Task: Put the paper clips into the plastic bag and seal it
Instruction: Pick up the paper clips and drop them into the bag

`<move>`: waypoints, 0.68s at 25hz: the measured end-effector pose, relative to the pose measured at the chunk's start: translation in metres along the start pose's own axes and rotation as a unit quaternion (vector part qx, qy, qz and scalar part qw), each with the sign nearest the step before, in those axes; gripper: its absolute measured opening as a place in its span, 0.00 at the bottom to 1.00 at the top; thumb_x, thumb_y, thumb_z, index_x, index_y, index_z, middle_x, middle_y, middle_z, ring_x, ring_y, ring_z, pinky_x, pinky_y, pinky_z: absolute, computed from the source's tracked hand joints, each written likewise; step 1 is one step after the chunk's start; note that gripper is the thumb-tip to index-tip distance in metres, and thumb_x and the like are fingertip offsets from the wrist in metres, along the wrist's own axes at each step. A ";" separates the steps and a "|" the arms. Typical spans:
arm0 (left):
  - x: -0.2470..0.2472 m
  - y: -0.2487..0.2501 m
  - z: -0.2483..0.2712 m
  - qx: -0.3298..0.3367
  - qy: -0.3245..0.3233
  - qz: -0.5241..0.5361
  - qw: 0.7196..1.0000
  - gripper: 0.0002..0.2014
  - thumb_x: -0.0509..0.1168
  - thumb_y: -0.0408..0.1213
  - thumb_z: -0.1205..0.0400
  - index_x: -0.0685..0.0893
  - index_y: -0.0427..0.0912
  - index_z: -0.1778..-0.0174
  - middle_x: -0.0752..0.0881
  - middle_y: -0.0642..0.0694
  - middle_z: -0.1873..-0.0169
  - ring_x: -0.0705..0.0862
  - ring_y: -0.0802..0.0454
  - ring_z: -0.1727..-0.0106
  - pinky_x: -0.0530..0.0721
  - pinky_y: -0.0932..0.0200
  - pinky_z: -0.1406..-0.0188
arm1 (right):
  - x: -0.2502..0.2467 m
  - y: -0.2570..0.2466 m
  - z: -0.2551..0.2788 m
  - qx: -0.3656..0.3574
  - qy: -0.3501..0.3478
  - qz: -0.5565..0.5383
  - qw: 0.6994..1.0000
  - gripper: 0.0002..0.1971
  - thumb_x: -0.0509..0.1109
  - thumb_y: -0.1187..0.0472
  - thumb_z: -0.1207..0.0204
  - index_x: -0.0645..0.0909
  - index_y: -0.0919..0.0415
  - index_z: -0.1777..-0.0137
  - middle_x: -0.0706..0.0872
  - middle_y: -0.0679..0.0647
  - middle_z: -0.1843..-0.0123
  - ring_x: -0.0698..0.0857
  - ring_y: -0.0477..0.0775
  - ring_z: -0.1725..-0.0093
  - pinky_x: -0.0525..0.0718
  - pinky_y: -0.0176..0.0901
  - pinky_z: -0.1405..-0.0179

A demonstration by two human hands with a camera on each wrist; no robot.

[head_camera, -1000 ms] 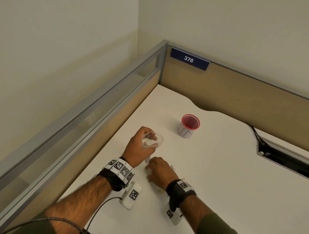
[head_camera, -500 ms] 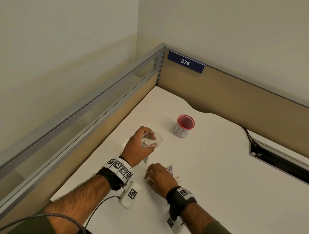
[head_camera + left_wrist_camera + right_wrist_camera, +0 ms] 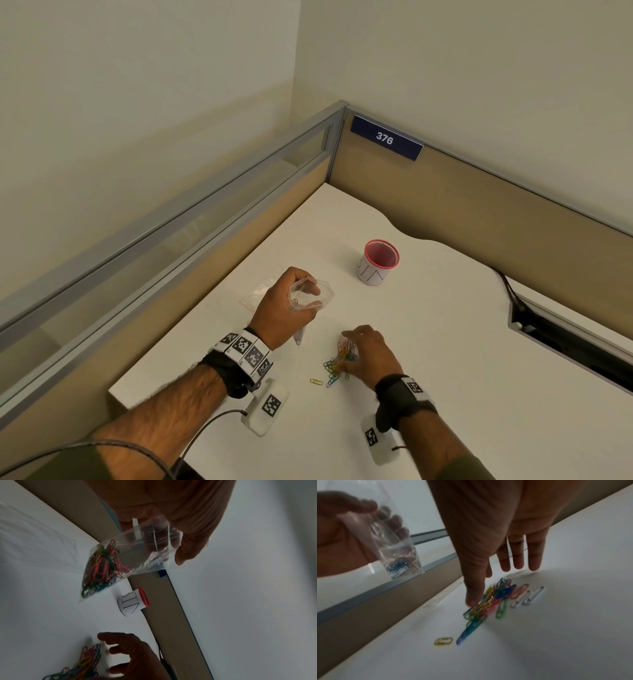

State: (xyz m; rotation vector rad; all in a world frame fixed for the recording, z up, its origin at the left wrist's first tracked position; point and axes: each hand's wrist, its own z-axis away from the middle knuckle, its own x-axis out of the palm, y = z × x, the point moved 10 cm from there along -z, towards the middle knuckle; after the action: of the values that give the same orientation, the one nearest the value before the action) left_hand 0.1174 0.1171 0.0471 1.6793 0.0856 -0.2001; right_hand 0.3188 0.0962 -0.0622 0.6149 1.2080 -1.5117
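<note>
On the white desk [image 3: 445, 359], the left hand [image 3: 284, 308] still grips the part-filled plastic bag [image 3: 310, 294] aloft, while the flat-fingered right hand [image 3: 371, 353] has uncovered the loose paper clips [image 3: 337, 365].

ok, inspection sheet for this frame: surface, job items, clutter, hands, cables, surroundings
Surface: white desk, corner of a cubicle.
Job's things: plastic bag held above the desk, mouth open, coloured clips already in its bottom; paper clip pile loose on the desk; one yellow clip apart from the pile.
Clutter: red-rimmed cup labelled BIN, upright; another clear bag flat behind the left hand.
Hands: left hand grips the plastic bag; right hand over the pile, fingers extended, thumb touching clips, nothing lifted.
Cables: dark cable runs into the desk slot; wire by the left forearm.
Surroundings: partition panels, sign 376.
</note>
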 end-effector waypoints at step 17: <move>0.007 -0.008 -0.005 -0.004 -0.016 -0.005 1.000 0.20 0.74 0.29 0.26 0.77 0.53 0.46 0.89 0.53 0.50 0.85 0.57 0.38 0.82 0.44 0.30 | 0.010 -0.018 -0.003 -0.036 0.041 0.138 0.989 0.06 0.65 0.59 0.19 0.80 0.60 0.48 0.81 0.58 0.47 0.80 0.60 0.45 0.80 0.48 0.55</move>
State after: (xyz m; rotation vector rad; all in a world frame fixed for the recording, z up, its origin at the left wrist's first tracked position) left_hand 0.1238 0.1229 0.0384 1.6674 0.0714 -0.2337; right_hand 0.2981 0.0935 -0.0653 0.7674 1.1809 -1.2168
